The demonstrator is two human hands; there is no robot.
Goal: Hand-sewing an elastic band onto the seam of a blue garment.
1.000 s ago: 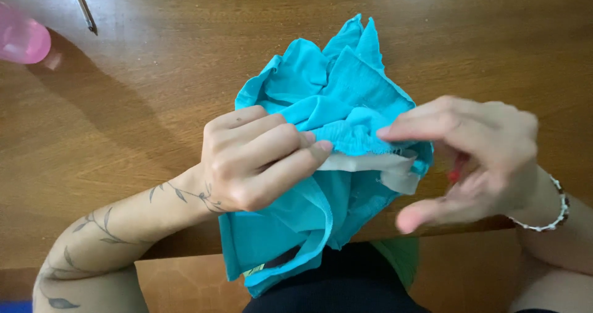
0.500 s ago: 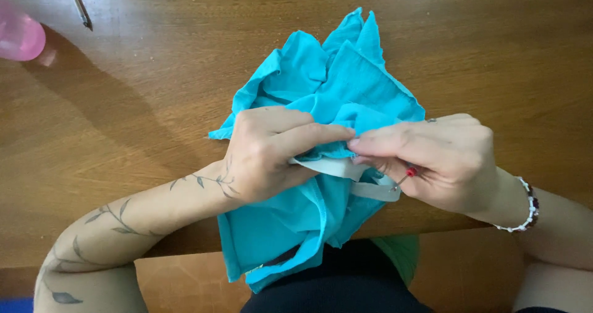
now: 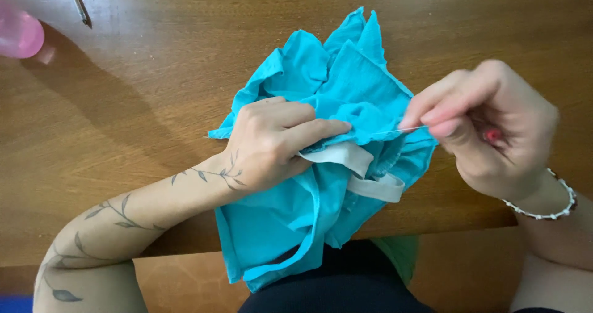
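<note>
The teal cloth (image 3: pixel 333 165) is bunched up on the wooden table (image 3: pixel 154 103), with its lower part hanging off the near edge, and the left hand (image 3: pixel 272 143) sits right on top of it, fingers together and pressing a fold down next to a pale band (image 3: pixel 346 158) sewn into the cloth. Just off the cloth's right edge, the right hand (image 3: pixel 488 128) has thumb and fingertips pinched on a thin thread (image 3: pixel 389 131) running back into the cloth, can't really make out a needle. Way off past the cloth's far left there's a pink cup (image 3: pixel 18 35) and a pen (image 3: pixel 79 3).
</note>
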